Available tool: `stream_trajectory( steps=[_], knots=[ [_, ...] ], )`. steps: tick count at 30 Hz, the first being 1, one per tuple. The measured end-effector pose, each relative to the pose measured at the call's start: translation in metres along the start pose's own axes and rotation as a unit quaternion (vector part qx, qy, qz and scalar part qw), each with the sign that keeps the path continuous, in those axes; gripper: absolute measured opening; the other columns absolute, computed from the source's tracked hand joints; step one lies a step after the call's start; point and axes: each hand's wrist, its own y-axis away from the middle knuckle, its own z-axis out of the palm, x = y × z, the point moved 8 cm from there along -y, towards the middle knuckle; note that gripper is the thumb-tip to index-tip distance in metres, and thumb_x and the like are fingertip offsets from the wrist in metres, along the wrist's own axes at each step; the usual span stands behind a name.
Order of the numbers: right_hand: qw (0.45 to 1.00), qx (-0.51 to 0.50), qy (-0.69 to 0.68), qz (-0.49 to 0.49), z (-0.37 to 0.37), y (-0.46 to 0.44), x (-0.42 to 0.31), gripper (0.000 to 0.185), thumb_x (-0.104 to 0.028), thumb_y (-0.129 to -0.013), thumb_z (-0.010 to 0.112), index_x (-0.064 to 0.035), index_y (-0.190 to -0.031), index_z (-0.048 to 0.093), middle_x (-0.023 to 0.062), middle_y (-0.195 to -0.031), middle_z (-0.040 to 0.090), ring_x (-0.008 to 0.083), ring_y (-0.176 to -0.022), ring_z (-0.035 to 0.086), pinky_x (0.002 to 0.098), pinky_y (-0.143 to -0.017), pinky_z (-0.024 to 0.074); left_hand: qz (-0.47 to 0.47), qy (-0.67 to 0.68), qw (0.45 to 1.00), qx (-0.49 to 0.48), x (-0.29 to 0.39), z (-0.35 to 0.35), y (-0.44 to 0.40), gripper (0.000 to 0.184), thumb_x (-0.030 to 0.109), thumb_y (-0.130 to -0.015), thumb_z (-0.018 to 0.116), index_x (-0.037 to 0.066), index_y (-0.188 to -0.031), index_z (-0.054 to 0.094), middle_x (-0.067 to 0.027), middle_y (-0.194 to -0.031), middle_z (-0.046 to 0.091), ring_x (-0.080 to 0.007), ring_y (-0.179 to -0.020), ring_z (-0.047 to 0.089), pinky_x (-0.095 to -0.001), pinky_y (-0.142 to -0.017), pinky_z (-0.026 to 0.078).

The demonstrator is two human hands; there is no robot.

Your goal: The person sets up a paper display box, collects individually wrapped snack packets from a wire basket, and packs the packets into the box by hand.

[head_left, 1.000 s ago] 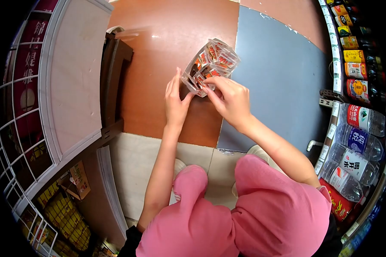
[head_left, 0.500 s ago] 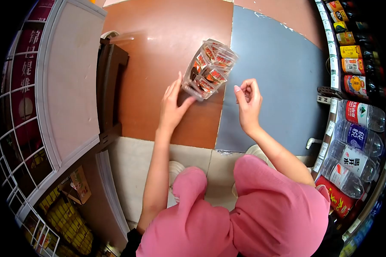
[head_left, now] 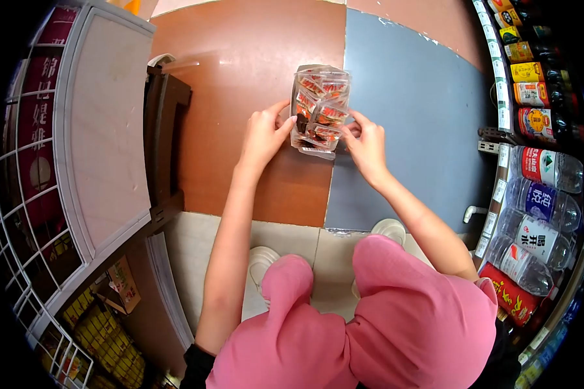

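Note:
A clear plastic box (head_left: 314,151) stands in front of me, filled with several small wrapped packets (head_left: 329,115) in red and orange print. My left hand (head_left: 263,137) is at its left side, with the thumb on the front part and the fingers along the wall. On the opposite side, my right hand (head_left: 366,144) pinches the right edge with thumb and forefinger. Whether the box rests on the floor or is held just above it, I cannot tell.
The floor has a brown panel (head_left: 240,84) and a grey-blue panel (head_left: 408,117). Bottles (head_left: 539,201) line a shelf on the right. To the left are a pale panel (head_left: 110,123), a dark brown stand (head_left: 169,123) and a white wire rack (head_left: 33,194).
The box has turned from a tilt to nearly straight. My right hand has moved left onto its right side, and my left hand has closed in on the left side.

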Motion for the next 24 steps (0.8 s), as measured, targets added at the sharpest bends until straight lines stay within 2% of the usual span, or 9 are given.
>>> stream_trajectory(
  steps=[1, 4, 7, 10, 11, 14, 17, 20, 24],
  knots=[
    [0.999, -0.007, 0.031, -0.011, -0.001, -0.001, -0.006, 0.032, -0.009, -0.086, 0.067, 0.0023, -0.115, 0.066, 0.0157, -0.072, 0.07, 0.023, -0.061, 0.069, 0.0352, -0.061, 0.0537, 0.0, -0.012, 1.0, -0.004, 0.006, 0.001, 0.001, 0.032, 0.014, -0.084, 0.067, 0.003, -0.114, 0.067, -0.0193, -0.063, 0.062, -0.0312, -0.057, 0.063, -0.0409, -0.059, 0.05],
    [0.996, 0.004, 0.076, -0.045, -0.003, -0.008, -0.013, 0.028, -0.006, -0.083, 0.066, 0.0027, -0.11, 0.068, 0.0188, -0.071, 0.068, 0.0281, -0.061, 0.069, 0.0364, -0.06, 0.0535, 0.022, -0.07, 0.997, 0.007, 0.014, 0.004, 0.004, 0.031, 0.011, -0.086, 0.062, 0.006, -0.116, 0.066, -0.0225, -0.066, 0.062, -0.0389, -0.064, 0.063, -0.0474, -0.063, 0.05],
    [0.992, -0.011, 0.1, -0.07, -0.001, -0.012, -0.017, 0.025, -0.003, -0.079, 0.065, 0.0027, -0.103, 0.07, 0.0204, -0.068, 0.066, 0.0299, -0.059, 0.067, 0.0374, -0.059, 0.0525, 0.071, -0.091, 0.993, 0.012, 0.026, 0.005, 0.006, 0.028, 0.005, -0.087, 0.059, 0.0, -0.114, 0.065, -0.0202, -0.063, 0.06, -0.0306, -0.051, 0.057, -0.037, -0.055, 0.047],
    [0.994, -0.02, 0.079, -0.07, -0.007, -0.018, -0.022, 0.024, -0.001, -0.076, 0.063, 0.0026, -0.098, 0.071, 0.0204, -0.064, 0.064, 0.0305, -0.057, 0.066, 0.0384, -0.057, 0.0514, 0.05, -0.092, 0.994, 0.008, 0.033, 0.002, 0.006, 0.027, 0.004, -0.087, 0.057, 0.0, -0.112, 0.064, -0.0203, -0.063, 0.058, -0.0316, -0.051, 0.057, -0.0379, -0.056, 0.048],
    [0.995, -0.021, 0.073, -0.071, -0.01, -0.021, -0.024, 0.022, -0.001, -0.075, 0.063, 0.0029, -0.096, 0.071, 0.0203, -0.064, 0.064, 0.0304, -0.056, 0.066, 0.0385, -0.057, 0.0513, 0.047, -0.092, 0.995, 0.002, 0.038, 0.001, 0.005, 0.027, 0.003, -0.087, 0.056, -0.001, -0.113, 0.064, -0.0201, -0.061, 0.056, -0.0287, -0.05, 0.057, -0.0371, -0.055, 0.047],
    [0.996, -0.03, 0.053, -0.064, -0.024, -0.031, -0.039, 0.018, 0.0, -0.074, 0.062, 0.0038, -0.09, 0.07, 0.02, -0.063, 0.063, 0.0302, -0.055, 0.065, 0.0385, -0.056, 0.051, -0.016, -0.006, 1.0, -0.002, 0.045, -0.006, 0.004, 0.026, 0.005, -0.085, 0.054, 0.002, -0.109, 0.064, -0.0254, -0.066, 0.056, -0.0438, -0.064, 0.058, -0.0502, -0.062, 0.045],
    [0.997, -0.042, 0.044, -0.053, -0.043, -0.03, -0.071, 0.015, -0.001, -0.073, 0.062, 0.0043, -0.086, 0.068, 0.0201, -0.062, 0.063, 0.0301, -0.054, 0.064, 0.0382, -0.055, 0.0509, -0.049, 0.01, 0.999, -0.013, 0.08, -0.029, 0.006, 0.028, 0.003, -0.085, 0.054, 0.001, -0.111, 0.064, -0.0249, -0.064, 0.055, -0.0428, -0.061, 0.058, -0.0483, -0.06, 0.045],
    [0.995, -0.054, 0.049, -0.062, -0.069, -0.022, -0.116, 0.016, -0.001, -0.073, 0.061, 0.0042, -0.086, 0.068, 0.0201, -0.062, 0.063, 0.0301, -0.054, 0.065, 0.0381, -0.055, 0.0511, -0.01, -0.048, 0.999, -0.012, 0.135, -0.058, 0.007, 0.028, 0.0, -0.088, 0.053, -0.006, -0.114, 0.062, -0.0187, -0.059, 0.05, -0.0209, -0.048, 0.053, -0.0339, -0.053, 0.045],
    [0.997, -0.061, 0.034, -0.034, -0.126, -0.006, -0.184, 0.02, -0.001, -0.074, 0.06, 0.0031, -0.091, 0.069, 0.0198, -0.064, 0.064, 0.0309, -0.056, 0.066, 0.0378, -0.056, 0.0519, -0.027, -0.04, 0.999, -0.003, 0.218, -0.093, 0.018, 0.024, 0.0, -0.088, 0.053, -0.006, -0.109, 0.062, -0.0185, -0.059, 0.047, -0.0215, -0.048, 0.046, -0.0346, -0.052, 0.041]
  ],
)
